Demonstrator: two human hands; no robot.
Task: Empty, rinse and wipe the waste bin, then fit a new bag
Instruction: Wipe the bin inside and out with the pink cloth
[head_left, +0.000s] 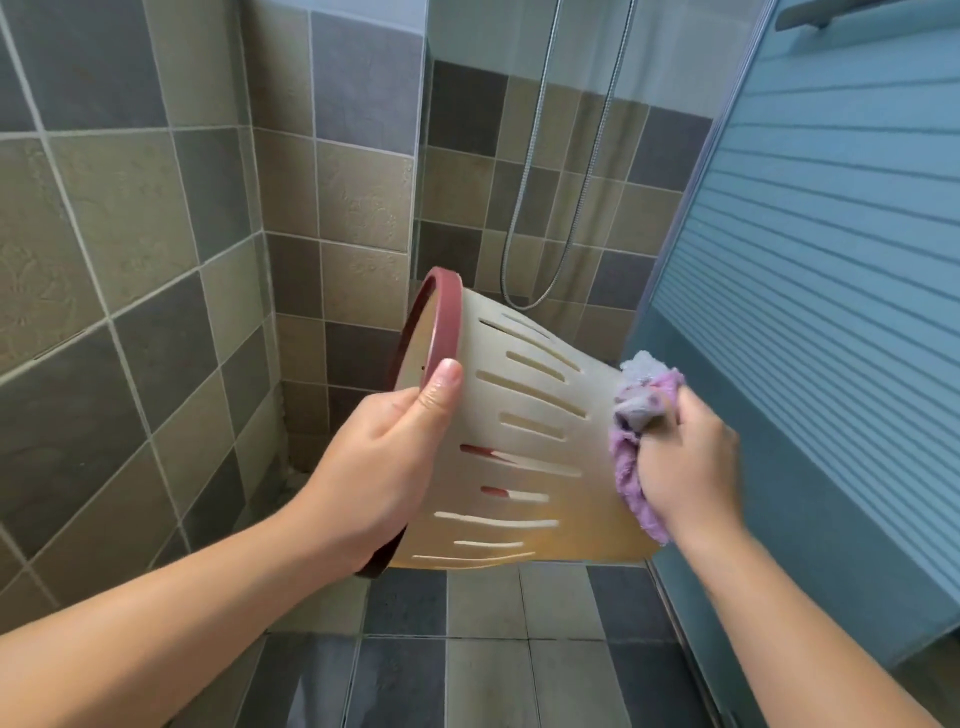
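Note:
A cream plastic waste bin (524, 441) with slotted sides and a dark red rim (441, 317) is held sideways in mid-air, its mouth facing left. My left hand (384, 462) grips the rim, thumb lying over the red band. My right hand (691, 462) is closed on a bunched purple and grey cloth (639, 415), which is pressed against the bin's base end on the right. The inside of the bin is hidden from view.
Tiled walls close in at the left and back. A glass shower screen (519, 156) with a metal hose (524, 218) behind it stands ahead. A blue ribbed sliding door (831, 260) runs along the right. Grey and dark floor tiles (483, 665) lie below.

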